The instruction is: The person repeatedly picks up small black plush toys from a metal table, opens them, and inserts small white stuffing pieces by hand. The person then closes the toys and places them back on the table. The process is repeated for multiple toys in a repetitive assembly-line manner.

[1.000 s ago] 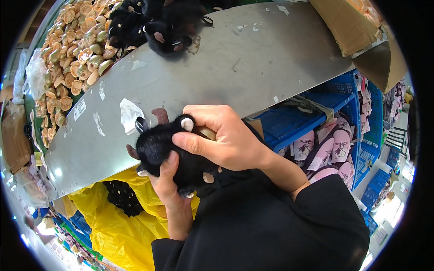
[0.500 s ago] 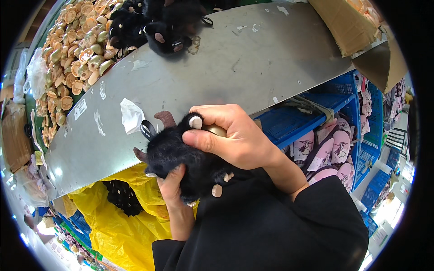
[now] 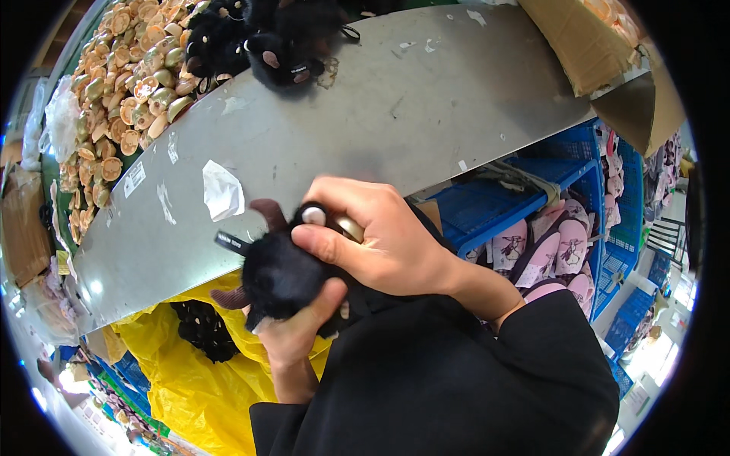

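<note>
A black plush toy (image 3: 275, 277) with brown ears, a pale paw and a black hanging loop is held in front of me, over the near edge of the metal table. My right hand (image 3: 384, 239) is closed on its upper side, the thumb pressing beside the pale paw. Under those fingers shows part of a smooth gold piece (image 3: 350, 227), mostly hidden by the hand. From below, my left hand (image 3: 295, 332) grips the toy, its thumb lying across the black fur. The left fingers are largely hidden behind the toy.
A metal table (image 3: 365, 114) carries a scrap of white paper (image 3: 222, 192). Gold and peach shell pieces (image 3: 129, 99) pile up at far left, beside more black plush toys (image 3: 281, 61). A yellow bag (image 3: 182, 380) hangs below; blue crates (image 3: 487, 213) with pink slippers (image 3: 572, 247) stand right.
The plush toy has turned in my hands, its ears and loop swinging lower left. My left thumb has moved up and right onto the fur; my right hand has shifted slightly left.
</note>
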Motion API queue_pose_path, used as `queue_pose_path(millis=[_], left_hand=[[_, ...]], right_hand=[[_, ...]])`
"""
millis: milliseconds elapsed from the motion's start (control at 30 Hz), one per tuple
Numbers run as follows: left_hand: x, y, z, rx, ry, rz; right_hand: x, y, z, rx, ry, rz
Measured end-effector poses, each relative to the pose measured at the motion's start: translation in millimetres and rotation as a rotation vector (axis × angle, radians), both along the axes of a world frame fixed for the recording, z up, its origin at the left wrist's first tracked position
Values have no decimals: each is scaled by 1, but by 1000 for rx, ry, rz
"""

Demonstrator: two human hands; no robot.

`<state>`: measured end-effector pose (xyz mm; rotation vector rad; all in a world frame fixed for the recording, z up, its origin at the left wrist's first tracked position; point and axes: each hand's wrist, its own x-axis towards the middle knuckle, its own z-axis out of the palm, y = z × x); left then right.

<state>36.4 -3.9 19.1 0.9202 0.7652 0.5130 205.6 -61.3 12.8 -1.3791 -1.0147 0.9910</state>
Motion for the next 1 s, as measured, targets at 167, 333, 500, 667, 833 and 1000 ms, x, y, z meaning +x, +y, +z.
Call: queue_pose_path(millis=[167, 333, 500, 667, 833, 1000], left_hand=[[20, -5, 17, -79, -43, 233], [33, -10, 17, 1, 49, 432], [30, -9, 8, 11, 20, 404], [23, -8, 8, -11, -62, 340], [24, -12, 15, -50, 35, 326], [13, -17, 6, -5, 81, 327]], right_hand=[[-3, -13, 1, 133, 418, -241], [-10, -23, 9, 93, 630, -94], [-9, -21, 15, 4, 678, -48], [-14, -18, 10, 20, 572, -14], [-11, -18, 14, -91, 633, -19], [-25, -16, 1, 54, 183, -216]])
